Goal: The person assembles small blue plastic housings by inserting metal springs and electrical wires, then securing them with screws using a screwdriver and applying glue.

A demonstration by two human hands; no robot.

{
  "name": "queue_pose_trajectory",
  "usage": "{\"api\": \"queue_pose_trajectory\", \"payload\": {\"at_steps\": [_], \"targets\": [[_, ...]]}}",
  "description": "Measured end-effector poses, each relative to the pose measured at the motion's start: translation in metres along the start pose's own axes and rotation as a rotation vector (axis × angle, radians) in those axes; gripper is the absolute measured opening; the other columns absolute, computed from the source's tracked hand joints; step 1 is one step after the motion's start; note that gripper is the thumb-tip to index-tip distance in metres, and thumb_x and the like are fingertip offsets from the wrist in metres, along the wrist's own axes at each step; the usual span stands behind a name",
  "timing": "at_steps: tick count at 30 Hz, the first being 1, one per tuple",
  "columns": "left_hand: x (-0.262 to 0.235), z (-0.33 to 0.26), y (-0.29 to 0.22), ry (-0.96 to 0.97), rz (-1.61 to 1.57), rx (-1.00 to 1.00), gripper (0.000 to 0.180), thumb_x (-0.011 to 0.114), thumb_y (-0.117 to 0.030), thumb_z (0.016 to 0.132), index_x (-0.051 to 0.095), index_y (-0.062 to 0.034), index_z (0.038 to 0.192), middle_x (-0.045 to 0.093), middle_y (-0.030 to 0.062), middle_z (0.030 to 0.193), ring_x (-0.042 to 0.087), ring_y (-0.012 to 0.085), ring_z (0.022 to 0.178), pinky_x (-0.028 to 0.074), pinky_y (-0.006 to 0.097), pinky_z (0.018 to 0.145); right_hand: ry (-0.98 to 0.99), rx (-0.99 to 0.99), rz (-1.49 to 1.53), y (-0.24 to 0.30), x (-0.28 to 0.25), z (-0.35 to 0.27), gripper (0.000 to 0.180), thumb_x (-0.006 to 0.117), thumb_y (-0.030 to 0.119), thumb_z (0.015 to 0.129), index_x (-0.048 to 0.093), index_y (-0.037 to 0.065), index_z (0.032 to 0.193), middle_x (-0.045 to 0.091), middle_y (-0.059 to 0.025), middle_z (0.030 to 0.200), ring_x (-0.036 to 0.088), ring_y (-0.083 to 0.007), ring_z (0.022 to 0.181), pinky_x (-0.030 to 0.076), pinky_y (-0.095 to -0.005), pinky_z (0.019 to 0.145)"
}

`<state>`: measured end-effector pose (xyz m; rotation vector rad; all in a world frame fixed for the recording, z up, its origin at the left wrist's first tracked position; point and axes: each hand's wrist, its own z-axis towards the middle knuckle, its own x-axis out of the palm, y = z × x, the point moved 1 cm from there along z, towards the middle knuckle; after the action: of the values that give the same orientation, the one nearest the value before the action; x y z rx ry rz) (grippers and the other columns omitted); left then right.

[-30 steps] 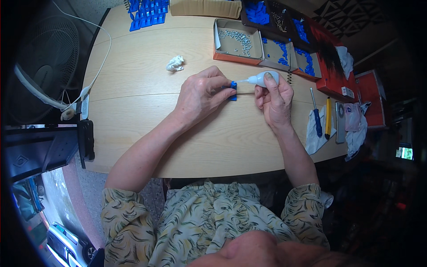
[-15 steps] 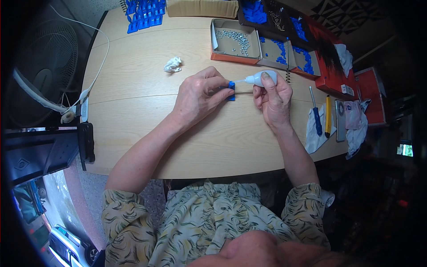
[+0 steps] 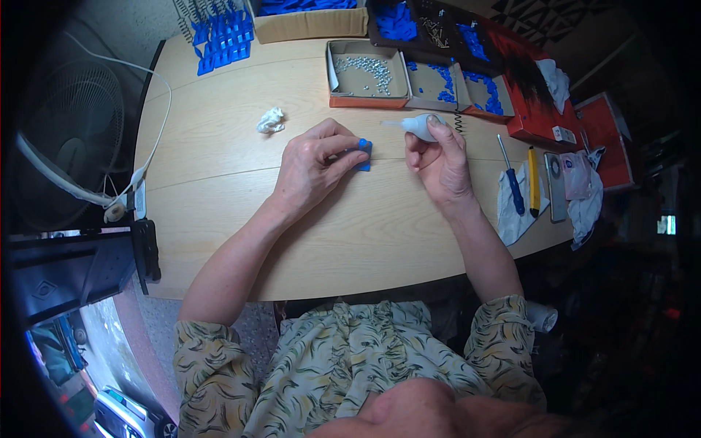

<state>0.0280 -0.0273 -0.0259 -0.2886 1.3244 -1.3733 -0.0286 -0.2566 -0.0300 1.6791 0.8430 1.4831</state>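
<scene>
Head view: left hand (image 3: 310, 164) over the middle of the bench (image 3: 350, 241), thumb and index fingers clamped on a small blue piece (image 3: 366, 165). Piece sits at the fingertips, partly covered by them, its lower end showing past the thumb; whether it touches the bench, cannot tell. Right hand (image 3: 445, 164) is to the right, well apart from the left; fingers closed around a white squeeze bottle (image 3: 416, 126), thumb on top. Bottle lies roughly level, thin nozzle pointing left, tip near the blue piece but apart from it, a bit farther up the bench.

Crumpled white tissue (image 3: 271, 120) beyond the left hand. Black coil spring (image 3: 458, 123) just beside the bottle's base end. Far side: shallow open box (image 3: 369, 102) with small shiny beads (image 3: 378, 73); compartments with little blue parts (image 3: 447, 93) to its right; cardboard box (image 3: 310, 29) with more blue bits; group of blue pieces on the bench (image 3: 223, 55) at far left.

Right side: screwdriver with blue handle (image 3: 517, 196) on a white cloth (image 3: 513, 223), yellow cutter (image 3: 534, 188) next to it, then a flat grey object (image 3: 555, 190) and a pink packet (image 3: 576, 175). Fan (image 3: 66, 128) off the bench's left edge.
</scene>
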Motion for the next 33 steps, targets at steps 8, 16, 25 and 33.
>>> {"api": "queue_pose_trajectory", "payload": {"at_steps": [8, 16, 25, 33], "targets": [[-0.003, -0.002, -0.004, 0.048, -0.035, -0.051, 0.017, 0.08, -0.01, 0.088, 0.08, -0.0031, 0.104, 0.072, 0.006, 0.095, 0.068, 0.0131, 0.079, 0.054, 0.027, 0.068, 0.185, -0.009, 0.227, 0.015, 0.005, -0.003, 0.037, 0.062, 0.023, 0.102, 0.057, 0.003, 0.132, 0.07, -0.0155, 0.104, 0.068, -0.0194, 0.087, 0.055, -0.033, 0.08], [-0.001, -0.004, -0.006, 0.041, -0.064, -0.034, 0.015, 0.08, -0.011, 0.089, 0.08, -0.0029, 0.102, 0.073, 0.0072, 0.095, 0.069, 0.0158, 0.075, 0.057, 0.028, 0.067, 0.115, -0.239, -0.026, 0.038, -0.011, -0.005, 0.03, 0.069, 0.015, 0.098, 0.063, 0.0, 0.123, 0.073, -0.0175, 0.111, 0.071, -0.0198, 0.09, 0.058, -0.0321, 0.082], [-0.004, -0.001, -0.007, 0.04, -0.069, -0.049, 0.016, 0.079, -0.01, 0.089, 0.08, -0.0035, 0.104, 0.072, 0.0053, 0.095, 0.068, 0.013, 0.079, 0.056, 0.028, 0.07, -0.278, -0.402, -0.313, 0.11, -0.073, -0.021, 0.035, 0.059, 0.014, 0.105, 0.055, -0.006, 0.133, 0.067, -0.0223, 0.125, 0.068, -0.0265, 0.11, 0.055, -0.0393, 0.098], [0.0, -0.003, 0.002, 0.013, -0.055, 0.038, 0.015, 0.079, -0.01, 0.09, 0.08, -0.0025, 0.102, 0.072, 0.0074, 0.097, 0.069, 0.0151, 0.078, 0.057, 0.029, 0.069, -0.565, -0.411, -0.54, 0.095, -0.163, -0.021, 0.032, 0.067, 0.01, 0.099, 0.064, -0.006, 0.127, 0.069, -0.0146, 0.12, 0.066, -0.0192, 0.111, 0.05, -0.0328, 0.099]]}}
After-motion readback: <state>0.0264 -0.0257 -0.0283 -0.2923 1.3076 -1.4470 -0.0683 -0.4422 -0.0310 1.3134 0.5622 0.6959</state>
